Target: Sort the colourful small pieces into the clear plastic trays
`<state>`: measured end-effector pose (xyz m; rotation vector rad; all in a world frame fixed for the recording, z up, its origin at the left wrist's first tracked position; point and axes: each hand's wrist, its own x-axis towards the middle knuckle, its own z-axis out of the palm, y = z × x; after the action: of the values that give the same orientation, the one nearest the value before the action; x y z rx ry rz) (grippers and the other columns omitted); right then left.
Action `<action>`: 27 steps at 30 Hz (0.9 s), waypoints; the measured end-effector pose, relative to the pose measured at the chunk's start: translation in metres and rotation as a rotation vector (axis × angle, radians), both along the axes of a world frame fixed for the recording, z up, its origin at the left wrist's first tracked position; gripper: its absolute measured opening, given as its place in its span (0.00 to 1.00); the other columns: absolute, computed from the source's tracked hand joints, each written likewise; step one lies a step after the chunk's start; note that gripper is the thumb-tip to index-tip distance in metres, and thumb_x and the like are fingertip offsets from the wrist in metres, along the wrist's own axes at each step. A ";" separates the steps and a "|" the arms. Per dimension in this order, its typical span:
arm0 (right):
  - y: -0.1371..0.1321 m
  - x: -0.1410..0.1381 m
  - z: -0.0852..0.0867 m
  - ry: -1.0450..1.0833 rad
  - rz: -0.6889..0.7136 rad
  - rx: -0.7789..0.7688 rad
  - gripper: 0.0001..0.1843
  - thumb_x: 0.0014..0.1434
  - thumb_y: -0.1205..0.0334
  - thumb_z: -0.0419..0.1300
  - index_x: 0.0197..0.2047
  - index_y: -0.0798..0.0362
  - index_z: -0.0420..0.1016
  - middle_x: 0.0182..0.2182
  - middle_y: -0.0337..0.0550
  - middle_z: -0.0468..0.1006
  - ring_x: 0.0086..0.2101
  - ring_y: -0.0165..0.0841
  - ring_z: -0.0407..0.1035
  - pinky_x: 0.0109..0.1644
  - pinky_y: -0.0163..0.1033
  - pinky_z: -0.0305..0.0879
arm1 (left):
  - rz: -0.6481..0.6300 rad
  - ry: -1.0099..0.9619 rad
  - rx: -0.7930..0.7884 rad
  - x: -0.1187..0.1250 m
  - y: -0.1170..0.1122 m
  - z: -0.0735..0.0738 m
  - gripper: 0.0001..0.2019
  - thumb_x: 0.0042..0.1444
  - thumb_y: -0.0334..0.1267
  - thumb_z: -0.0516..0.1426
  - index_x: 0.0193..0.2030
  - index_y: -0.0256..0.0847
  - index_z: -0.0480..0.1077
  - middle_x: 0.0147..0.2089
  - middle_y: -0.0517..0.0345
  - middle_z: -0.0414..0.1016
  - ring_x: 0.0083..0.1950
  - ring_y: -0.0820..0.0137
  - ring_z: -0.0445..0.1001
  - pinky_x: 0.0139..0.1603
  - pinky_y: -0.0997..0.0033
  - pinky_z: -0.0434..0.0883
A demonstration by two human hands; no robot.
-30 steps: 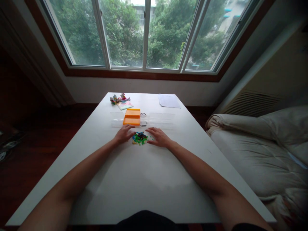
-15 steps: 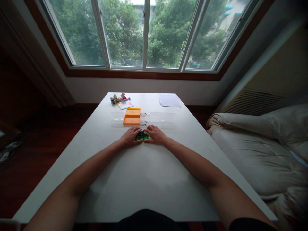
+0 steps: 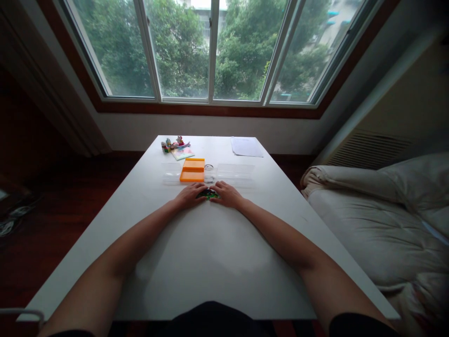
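Between my hands on the white table (image 3: 210,252) lies a small green, dark and multicoloured patch (image 3: 209,194). It looks like a cluster of small pieces, too small to make out singly. My left hand (image 3: 191,195) curls around its left side, thumb near me and fingers on the far side. From the right, my right hand (image 3: 226,194) closes around it in the same way. The fingertips of both hands nearly meet, and they hide part of the patch. Just beyond the hands sits an orange tray (image 3: 192,175) with two compartments.
Clear plastic cases (image 3: 235,170) flank the orange tray. Small colourful figurines (image 3: 169,145) and a pastel card (image 3: 183,153) are at the far left. White paper sheets (image 3: 247,146) lie at the far right. A cushioned sofa (image 3: 379,224) stands right of the table.
Both hands have drawn in closer around the green patch, and less of it shows. Its near edge has moved slightly away from me. The tray and cases stay put.
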<state>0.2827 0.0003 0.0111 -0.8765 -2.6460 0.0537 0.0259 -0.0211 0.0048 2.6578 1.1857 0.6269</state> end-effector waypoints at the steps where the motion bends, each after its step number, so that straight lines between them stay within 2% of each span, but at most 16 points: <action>1: -0.001 0.002 0.000 -0.003 -0.001 0.003 0.28 0.63 0.43 0.61 0.62 0.48 0.70 0.48 0.50 0.72 0.49 0.42 0.66 0.55 0.46 0.66 | 0.007 0.001 -0.003 -0.001 -0.001 0.001 0.24 0.64 0.48 0.56 0.66 0.48 0.66 0.63 0.48 0.69 0.63 0.57 0.68 0.65 0.53 0.67; 7: -0.003 0.012 0.000 -0.024 -0.081 0.023 0.28 0.64 0.41 0.59 0.61 0.49 0.72 0.48 0.51 0.74 0.50 0.41 0.67 0.54 0.44 0.67 | 0.071 0.007 -0.032 -0.019 -0.012 0.008 0.25 0.65 0.49 0.54 0.67 0.48 0.65 0.63 0.49 0.69 0.63 0.59 0.68 0.64 0.57 0.68; 13: 0.006 0.002 -0.001 -0.042 -0.124 -0.024 0.26 0.66 0.41 0.58 0.58 0.48 0.72 0.49 0.48 0.77 0.49 0.38 0.71 0.52 0.41 0.67 | 0.172 0.010 0.027 -0.045 -0.023 0.009 0.20 0.66 0.44 0.52 0.63 0.46 0.69 0.59 0.48 0.71 0.60 0.59 0.69 0.63 0.56 0.69; 19: 0.003 0.003 0.000 0.005 -0.191 -0.044 0.20 0.69 0.45 0.54 0.55 0.48 0.74 0.49 0.46 0.78 0.48 0.37 0.73 0.50 0.39 0.66 | 0.173 0.006 0.048 -0.048 -0.033 0.011 0.17 0.66 0.43 0.52 0.57 0.45 0.73 0.56 0.48 0.73 0.58 0.60 0.71 0.62 0.56 0.70; 23: -0.007 0.016 0.000 0.008 -0.248 -0.046 0.17 0.71 0.48 0.52 0.51 0.49 0.74 0.45 0.45 0.79 0.44 0.35 0.73 0.48 0.38 0.65 | 0.173 0.078 0.034 -0.042 -0.045 0.009 0.21 0.67 0.46 0.50 0.63 0.44 0.69 0.63 0.48 0.69 0.63 0.59 0.67 0.66 0.56 0.67; 27: -0.016 0.030 -0.003 -0.004 -0.272 -0.052 0.16 0.71 0.51 0.52 0.52 0.50 0.74 0.44 0.45 0.78 0.44 0.34 0.72 0.48 0.37 0.64 | 0.161 0.160 0.003 -0.042 -0.057 0.000 0.29 0.67 0.52 0.49 0.71 0.44 0.59 0.72 0.48 0.60 0.71 0.57 0.60 0.72 0.52 0.57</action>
<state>0.3132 -0.0155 0.0078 -1.2454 -2.5143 0.0524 -0.0157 -0.0780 0.0046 2.6762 1.4544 0.4458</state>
